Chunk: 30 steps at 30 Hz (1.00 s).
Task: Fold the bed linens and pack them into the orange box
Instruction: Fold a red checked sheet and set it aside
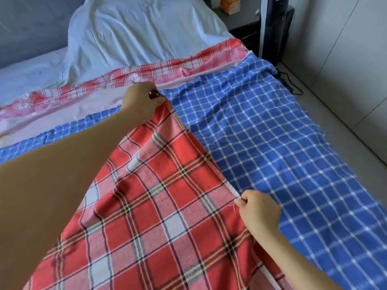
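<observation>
A red plaid sheet (159, 206) is stretched over the near part of the bed. My left hand (142, 101) pinches its far corner, arm reaching forward. My right hand (257, 210) pinches the same white-hemmed edge nearer to me, so the edge runs taut between both hands. Under it lies a blue checked sheet (272, 143), spread flat to the right. Beyond that a pink and red checked sheet (167, 72) lies across the bed. The orange box is not in view.
A white crumpled sheet (129, 34) covers the head of the bed. A dark nightstand (240, 19) with a small orange and white carton (230, 5) stands at the back right. A black tower (276, 28) and a cable (293, 84) are on the grey floor right of the bed.
</observation>
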Each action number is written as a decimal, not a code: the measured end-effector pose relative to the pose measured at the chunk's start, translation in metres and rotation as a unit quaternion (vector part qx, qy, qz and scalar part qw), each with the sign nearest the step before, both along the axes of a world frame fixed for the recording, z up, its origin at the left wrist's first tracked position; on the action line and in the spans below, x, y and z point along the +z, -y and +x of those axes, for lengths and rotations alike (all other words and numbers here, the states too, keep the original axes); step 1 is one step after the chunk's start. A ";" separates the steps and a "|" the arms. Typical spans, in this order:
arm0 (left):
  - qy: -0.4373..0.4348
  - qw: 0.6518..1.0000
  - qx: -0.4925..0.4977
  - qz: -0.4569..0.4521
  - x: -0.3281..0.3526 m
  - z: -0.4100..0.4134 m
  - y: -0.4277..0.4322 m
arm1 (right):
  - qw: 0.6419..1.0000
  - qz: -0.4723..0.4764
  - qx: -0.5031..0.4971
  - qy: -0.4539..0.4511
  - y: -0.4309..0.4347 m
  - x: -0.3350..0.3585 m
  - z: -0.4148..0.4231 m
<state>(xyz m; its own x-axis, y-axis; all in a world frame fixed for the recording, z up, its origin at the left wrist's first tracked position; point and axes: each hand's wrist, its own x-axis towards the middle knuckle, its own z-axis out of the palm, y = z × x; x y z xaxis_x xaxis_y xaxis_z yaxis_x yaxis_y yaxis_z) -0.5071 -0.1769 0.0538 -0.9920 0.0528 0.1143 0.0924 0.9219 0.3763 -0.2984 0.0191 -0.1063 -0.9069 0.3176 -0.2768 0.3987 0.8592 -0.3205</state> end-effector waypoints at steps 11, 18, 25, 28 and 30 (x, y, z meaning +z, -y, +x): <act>0.065 0.981 -0.082 -0.163 0.014 0.028 -0.009 | 1.000 -0.007 -0.001 -0.007 0.007 -0.001 0.009; 0.138 0.911 -0.256 -0.294 0.011 0.138 -0.040 | 0.993 -0.105 -0.029 -0.055 -0.026 0.033 0.095; 0.203 0.878 -0.359 -0.242 0.021 0.287 -0.104 | 0.989 -0.127 -0.080 -0.001 -0.077 0.047 0.268; 0.240 0.869 -0.389 -0.190 0.030 0.343 -0.139 | 0.984 -0.106 -0.134 0.038 -0.101 0.045 0.343; 0.272 0.850 -0.418 -0.170 0.029 0.387 -0.162 | 0.980 -0.087 -0.165 0.075 -0.117 0.046 0.392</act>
